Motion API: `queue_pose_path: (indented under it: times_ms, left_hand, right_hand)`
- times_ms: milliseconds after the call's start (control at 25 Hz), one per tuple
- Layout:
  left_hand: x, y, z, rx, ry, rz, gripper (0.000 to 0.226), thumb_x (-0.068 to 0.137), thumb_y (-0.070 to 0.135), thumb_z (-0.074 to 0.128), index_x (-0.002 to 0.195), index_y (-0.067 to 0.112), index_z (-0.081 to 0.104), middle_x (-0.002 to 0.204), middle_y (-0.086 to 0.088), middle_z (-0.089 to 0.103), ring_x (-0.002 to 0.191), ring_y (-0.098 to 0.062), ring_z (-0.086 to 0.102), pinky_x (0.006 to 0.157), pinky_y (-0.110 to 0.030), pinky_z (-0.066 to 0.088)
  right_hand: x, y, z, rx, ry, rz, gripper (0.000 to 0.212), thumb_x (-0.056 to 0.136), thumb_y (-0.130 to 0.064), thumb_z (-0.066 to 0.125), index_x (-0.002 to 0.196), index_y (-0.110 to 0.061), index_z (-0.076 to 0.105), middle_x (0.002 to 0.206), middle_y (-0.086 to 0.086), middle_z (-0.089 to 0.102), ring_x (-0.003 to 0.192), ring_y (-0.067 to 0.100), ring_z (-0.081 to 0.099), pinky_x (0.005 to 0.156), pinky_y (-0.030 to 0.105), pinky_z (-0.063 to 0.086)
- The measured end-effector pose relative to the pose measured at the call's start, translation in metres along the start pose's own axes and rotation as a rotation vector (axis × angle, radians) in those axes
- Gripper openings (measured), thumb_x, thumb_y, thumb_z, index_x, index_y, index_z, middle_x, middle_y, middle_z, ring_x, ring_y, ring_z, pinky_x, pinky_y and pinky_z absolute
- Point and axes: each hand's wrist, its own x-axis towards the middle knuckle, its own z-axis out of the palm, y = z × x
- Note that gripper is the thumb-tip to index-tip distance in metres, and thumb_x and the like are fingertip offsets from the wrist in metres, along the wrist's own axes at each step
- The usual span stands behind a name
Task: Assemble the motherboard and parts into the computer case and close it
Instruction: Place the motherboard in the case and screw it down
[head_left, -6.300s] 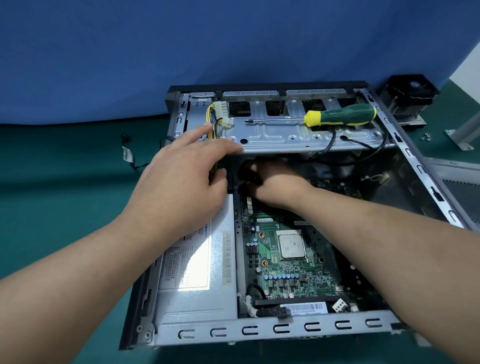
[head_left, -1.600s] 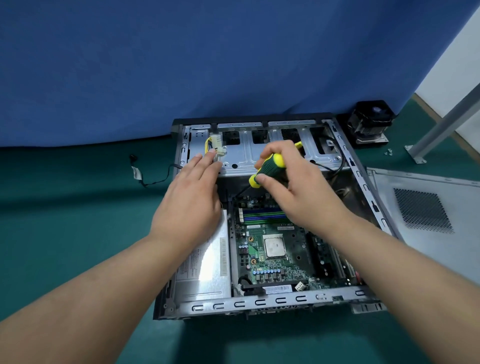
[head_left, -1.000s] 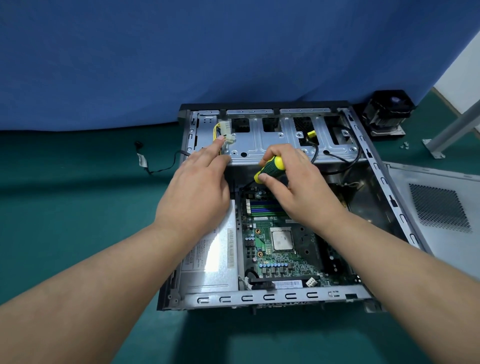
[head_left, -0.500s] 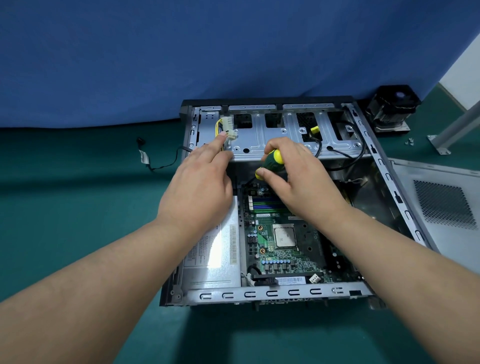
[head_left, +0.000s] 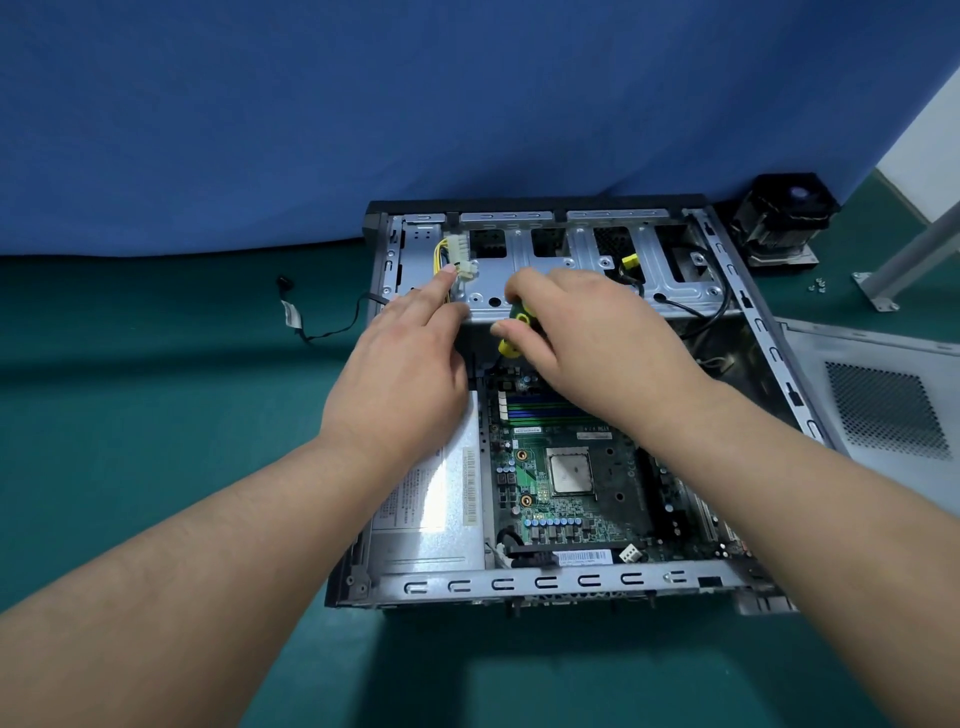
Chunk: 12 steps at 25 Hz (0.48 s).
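Note:
The open computer case (head_left: 540, 581) lies flat on the green mat. Inside it sits the green motherboard (head_left: 566, 499) with its bare CPU (head_left: 570, 472), beside the silver power supply (head_left: 434, 512). My right hand (head_left: 587, 338) grips the green and yellow screwdriver (head_left: 517, 330), which points down into the case's far left corner below the drive cage (head_left: 576, 260); its tip is hidden. My left hand (head_left: 410, 374) lies with straight fingers on the cage's front edge, its index finger touching the white power connector (head_left: 464, 265) with yellow wires.
The grey side panel (head_left: 878, 395) lies to the right of the case. A black CPU cooler (head_left: 779, 218) stands at the back right, with small screws (head_left: 818, 285) and a metal leg (head_left: 904, 260) near it. A loose black cable (head_left: 322, 322) lies left of the case.
6.3 s ago the screwdriver lay on the drive cage; now my right hand holds it. Over the last second both hands have stayed at the cage's front edge, while the view shifted slightly.

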Motion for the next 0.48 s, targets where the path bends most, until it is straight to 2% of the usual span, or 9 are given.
queue_pose_path:
  times_ms: [80,120,200,280,360,480]
  left_hand:
    - [-0.0003,0.0000,-0.0002,-0.004,0.004,0.000,0.038,0.096,0.015,0.050,0.132,0.015,0.062,0.163,-0.003,0.037,0.140,-0.025,0.043,0.116,-0.036,0.032]
    - [-0.0004,0.0000,-0.0002,-0.005,0.005,0.000,0.038,0.096,0.015,0.050,0.132,0.015,0.062,0.163,-0.003,0.037,0.140,-0.025,0.044,0.116,-0.037,0.033]
    - [0.0001,-0.0001,-0.0006,-0.003,0.004,-0.001,0.039,0.096,0.014,0.051,0.133,0.014,0.062,0.163,-0.004,0.038,0.140,-0.026,0.044,0.116,-0.037,0.033]
    - [0.0001,0.0003,-0.0009,-0.003,0.003,0.000,0.039,0.095,0.012,0.051,0.132,0.013,0.062,0.163,-0.004,0.038,0.140,-0.027,0.044,0.116,-0.037,0.033]
    - [-0.0004,0.0007,-0.0011,-0.013,0.001,-0.002,0.039,0.095,0.012,0.051,0.132,0.014,0.062,0.163,-0.004,0.037,0.140,-0.026,0.043,0.116,-0.037,0.032]
    - [-0.0015,0.0009,-0.0010,-0.022,-0.003,-0.002,0.038,0.095,0.014,0.049,0.131,0.015,0.062,0.163,-0.003,0.036,0.141,-0.026,0.042,0.116,-0.037,0.032]
  right_hand:
    - [0.0022,-0.0060,-0.0014,-0.086,-0.003,0.003,0.037,0.105,-0.054,0.035,0.106,-0.018,0.041,0.097,0.005,0.060,0.096,0.030,0.057,0.066,0.039,0.041]
    - [0.0025,-0.0082,-0.0017,-0.080,-0.002,-0.005,0.033,0.105,-0.051,0.035,0.100,-0.018,0.035,0.093,0.004,0.056,0.093,0.031,0.057,0.063,0.038,0.037]
    - [0.0043,-0.0078,-0.0036,-0.024,-0.008,-0.032,0.024,0.102,-0.039,0.038,0.098,-0.016,0.035,0.094,0.004,0.050,0.095,0.031,0.055,0.064,0.038,0.038]
    - [0.0065,-0.0046,-0.0079,0.020,-0.054,-0.051,0.025,0.101,-0.034,0.038,0.110,-0.012,0.047,0.106,0.006,0.053,0.101,0.032,0.056,0.074,0.042,0.048]
    - [0.0066,-0.0053,-0.0110,0.001,-0.064,-0.047,0.035,0.104,-0.045,0.036,0.123,-0.018,0.049,0.109,0.005,0.058,0.099,0.032,0.060,0.075,0.043,0.053]
    - [0.0050,-0.0082,-0.0053,-0.140,-0.018,-0.006,0.041,0.103,-0.062,0.026,0.107,-0.024,0.040,0.092,-0.001,0.054,0.087,0.031,0.061,0.061,0.037,0.042]
